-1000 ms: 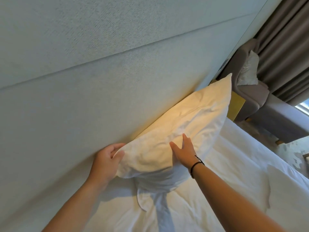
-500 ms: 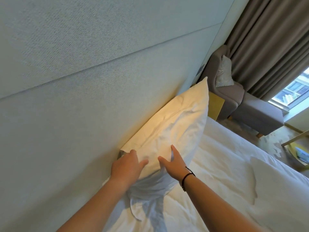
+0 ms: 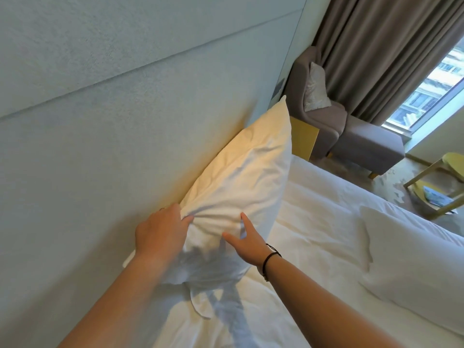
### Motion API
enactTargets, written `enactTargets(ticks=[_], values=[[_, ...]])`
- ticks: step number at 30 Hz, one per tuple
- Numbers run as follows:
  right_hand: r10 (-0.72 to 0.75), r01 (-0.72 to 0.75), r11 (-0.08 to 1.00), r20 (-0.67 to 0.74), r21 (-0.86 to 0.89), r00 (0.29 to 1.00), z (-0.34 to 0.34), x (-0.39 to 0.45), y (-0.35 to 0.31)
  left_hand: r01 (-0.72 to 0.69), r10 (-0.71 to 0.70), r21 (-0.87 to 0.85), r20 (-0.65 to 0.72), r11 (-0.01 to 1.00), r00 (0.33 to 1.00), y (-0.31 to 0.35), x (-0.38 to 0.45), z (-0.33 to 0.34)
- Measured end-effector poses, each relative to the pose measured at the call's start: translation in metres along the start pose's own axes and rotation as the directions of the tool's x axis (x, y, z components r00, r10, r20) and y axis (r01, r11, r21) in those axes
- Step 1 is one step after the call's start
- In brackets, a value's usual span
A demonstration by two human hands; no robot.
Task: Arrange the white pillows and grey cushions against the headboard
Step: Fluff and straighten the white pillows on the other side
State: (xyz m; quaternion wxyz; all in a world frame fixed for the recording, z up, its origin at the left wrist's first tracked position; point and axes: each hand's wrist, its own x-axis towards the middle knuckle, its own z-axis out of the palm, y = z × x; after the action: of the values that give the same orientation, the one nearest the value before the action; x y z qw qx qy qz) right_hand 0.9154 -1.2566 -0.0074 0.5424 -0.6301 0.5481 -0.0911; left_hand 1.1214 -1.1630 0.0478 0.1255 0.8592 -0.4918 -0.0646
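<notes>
Against the padded, woven headboard [image 3: 105, 136] our left hand [image 3: 160, 229] pinches a bunch of cloth at the near end of the white pillow [image 3: 241, 182], which leans upright on it, standing on the bed [image 3: 313, 222]. Our right hand [image 3: 247, 241] lies flat on its face, fingers spread. We judge the soft, creased filling could slump or tip forward once released, since the cotton case is slack. A second pillow [image 3: 411, 257] lies flat farther right.
</notes>
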Motion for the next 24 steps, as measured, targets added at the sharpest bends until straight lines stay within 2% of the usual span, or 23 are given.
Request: enactTargets(ticks=[2,5,8,11,14,18,21,24], values=[[0.009,-0.009,1.000,0.014,0.013,1.000,-0.004,-0.007,0.007,-0.055,0.060,0.050,-0.103,0.997,0.993,0.013,-0.004,0.002],[0.039,-0.040,0.998,0.020,0.044,0.999,-0.015,-0.019,0.021,-0.185,0.199,0.097,-0.169,0.978,0.965,0.042,-0.014,0.012],[0.066,-0.066,0.995,0.006,0.079,0.998,-0.035,-0.037,0.046,-0.340,0.343,0.047,-0.158,0.939,0.926,0.085,-0.029,0.032],[0.133,-0.127,0.986,-0.046,0.106,0.990,-0.066,-0.061,0.084,-0.455,0.453,-0.015,-0.060,0.890,0.889,0.128,-0.051,0.060],[0.225,-0.205,0.966,-0.121,0.158,0.967,-0.106,-0.092,0.136,-0.444,0.458,-0.125,0.123,0.887,0.880,0.165,-0.076,0.096],[0.394,-0.346,0.908,-0.202,0.235,0.896,-0.167,-0.135,0.229,-0.323,0.393,-0.242,0.357,0.915,0.847,0.204,-0.112,0.154],[0.502,-0.449,0.857,-0.215,0.252,0.838,-0.204,-0.160,0.304,-0.274,0.356,-0.237,0.457,0.932,0.815,0.232,-0.141,0.205],[0.537,-0.519,0.844,-0.244,0.136,0.808,-0.240,-0.164,0.375,-0.237,0.329,-0.239,0.513,0.942,0.793,0.266,-0.157,0.264]])
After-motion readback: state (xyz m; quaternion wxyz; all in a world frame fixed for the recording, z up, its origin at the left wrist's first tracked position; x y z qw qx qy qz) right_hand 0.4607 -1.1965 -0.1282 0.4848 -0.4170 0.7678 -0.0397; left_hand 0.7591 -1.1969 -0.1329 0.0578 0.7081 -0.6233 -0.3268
